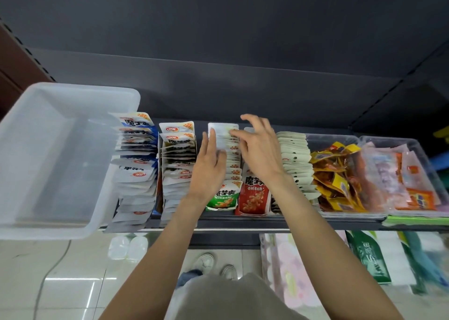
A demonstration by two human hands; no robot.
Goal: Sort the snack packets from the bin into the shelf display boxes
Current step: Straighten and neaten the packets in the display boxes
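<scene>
A row of green-and-white snack packets stands upright in a display box on the dark shelf. My left hand lies with straight fingers against the left side of that row, near its back. My right hand hovers over the row's back end, its fingertips touching the tops of the rear packets. A red packet row stands just right of the green one. The clear plastic bin sits at the left on the shelf edge and looks empty.
Blue-and-white packets and black-and-white packets fill the boxes left of my hands. White packets, a clear tub of yellow packets and a tub of pink packets stand to the right. Below are floor tiles and my shoes.
</scene>
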